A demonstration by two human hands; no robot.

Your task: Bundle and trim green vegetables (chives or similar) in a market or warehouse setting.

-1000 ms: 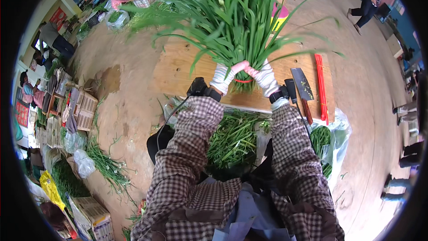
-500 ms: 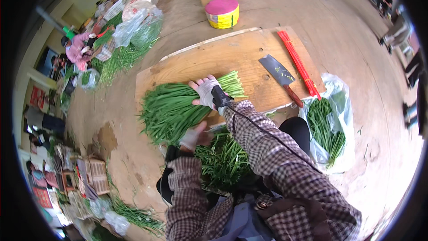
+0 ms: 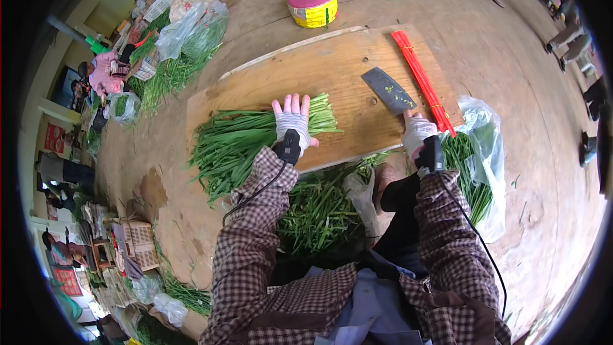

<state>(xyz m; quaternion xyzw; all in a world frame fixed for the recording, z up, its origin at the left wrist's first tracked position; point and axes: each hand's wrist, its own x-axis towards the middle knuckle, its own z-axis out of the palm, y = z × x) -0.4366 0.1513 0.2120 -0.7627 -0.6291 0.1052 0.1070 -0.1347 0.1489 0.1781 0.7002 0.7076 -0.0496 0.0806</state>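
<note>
A thick bundle of long green leafy stalks, like garlic chives, [image 3: 239, 144] lies on the wooden board [image 3: 332, 64], its pale cut ends pointing right. My left hand [image 3: 292, 118], in a fingerless pale glove, presses flat on the bundle near those ends, fingers stretched out. At the board's near right edge my right hand [image 3: 418, 129], gloved the same way, closes round the handle of a cleaver [image 3: 388, 89]. The handle is hidden under the hand. The dark blade rests on the board with green bits stuck to it. Right of it lies a bunch of red ties [image 3: 423, 80].
A clear plastic bag [image 3: 488, 153] of green stalks stands on the floor to the right. More loose greens [image 3: 319, 214] lie below the board, in front of me. A yellow stool with a pink top [image 3: 313, 5] stands beyond the board. Other people sit among heaped greens [image 3: 169, 70] at left.
My right hand has moved off the bundle to the cleaver's handle. My left hand has come up from the bundle's near side and now lies on top of it.
</note>
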